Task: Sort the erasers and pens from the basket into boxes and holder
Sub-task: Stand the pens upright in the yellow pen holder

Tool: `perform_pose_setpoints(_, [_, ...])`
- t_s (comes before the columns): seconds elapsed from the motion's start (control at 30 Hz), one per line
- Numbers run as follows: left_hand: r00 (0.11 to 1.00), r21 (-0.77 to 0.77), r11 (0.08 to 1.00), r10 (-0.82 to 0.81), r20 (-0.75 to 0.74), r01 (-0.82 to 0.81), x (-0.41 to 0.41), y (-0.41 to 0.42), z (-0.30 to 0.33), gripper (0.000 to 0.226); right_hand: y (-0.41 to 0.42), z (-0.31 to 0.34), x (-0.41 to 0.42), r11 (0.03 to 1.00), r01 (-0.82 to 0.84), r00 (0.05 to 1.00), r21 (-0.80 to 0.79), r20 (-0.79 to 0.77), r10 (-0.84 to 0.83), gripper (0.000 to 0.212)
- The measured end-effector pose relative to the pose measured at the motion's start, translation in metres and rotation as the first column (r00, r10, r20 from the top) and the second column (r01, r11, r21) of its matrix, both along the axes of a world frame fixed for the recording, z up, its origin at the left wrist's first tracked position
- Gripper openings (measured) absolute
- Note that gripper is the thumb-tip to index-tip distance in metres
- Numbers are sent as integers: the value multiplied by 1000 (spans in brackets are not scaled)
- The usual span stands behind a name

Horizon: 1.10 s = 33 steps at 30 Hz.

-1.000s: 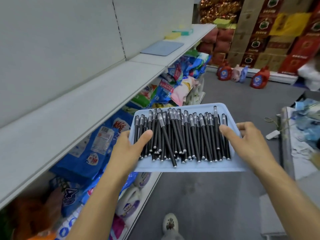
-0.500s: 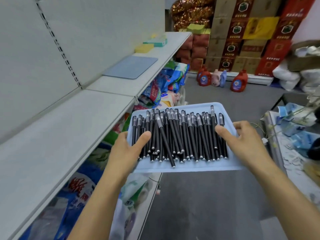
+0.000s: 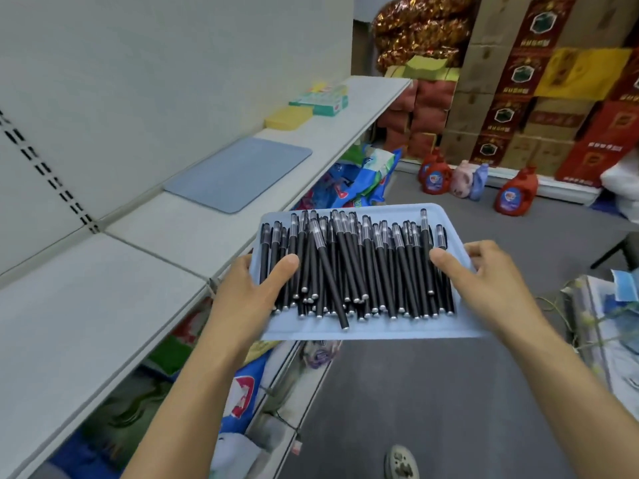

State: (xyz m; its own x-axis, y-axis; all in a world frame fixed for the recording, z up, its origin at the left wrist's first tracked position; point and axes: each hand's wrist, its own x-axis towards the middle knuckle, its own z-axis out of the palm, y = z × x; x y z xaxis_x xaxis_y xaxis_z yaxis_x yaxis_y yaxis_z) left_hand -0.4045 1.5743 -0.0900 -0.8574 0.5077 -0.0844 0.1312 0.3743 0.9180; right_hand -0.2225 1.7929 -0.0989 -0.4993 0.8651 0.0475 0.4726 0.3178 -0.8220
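Head view: one pale blue tray (image 3: 366,335) carried level beside the white shelf (image 3: 145,271).
Pens: dozens of black pens (image 3: 356,267) heaped on the tray, too many to count.
Left hand (image 3: 247,295): grips the tray's left edge, thumb pressed over the pens.
Right hand (image 3: 484,281): grips the right edge, thumb on the pens.
Shelf: one blue mat (image 3: 238,172), one yellow box (image 3: 288,117).
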Motion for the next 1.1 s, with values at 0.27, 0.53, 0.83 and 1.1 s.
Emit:
perform_pose_setpoints(0.27, [977,40,977,211,6,-211,-35,123,11,54,154,31,-78,980,-188,982,58,18,187,46])
perform_pose_setpoints(0.53, [885,18,887,462,-53,-462,-97,153,21,49,217,40,-209,900,-416,909,129,27,417,26])
perform_pose_setpoints(0.83, [671,-89,667,724,-156,-740,-183,133,10,30,214,16,-382,769,-610,791,190,90,605,20])
perform_pose_setpoints(1.1, [592,-301,514,743,-312,-803,-232,120,-7,18,203,2,-486,636,-745,668,204,215,713,20])
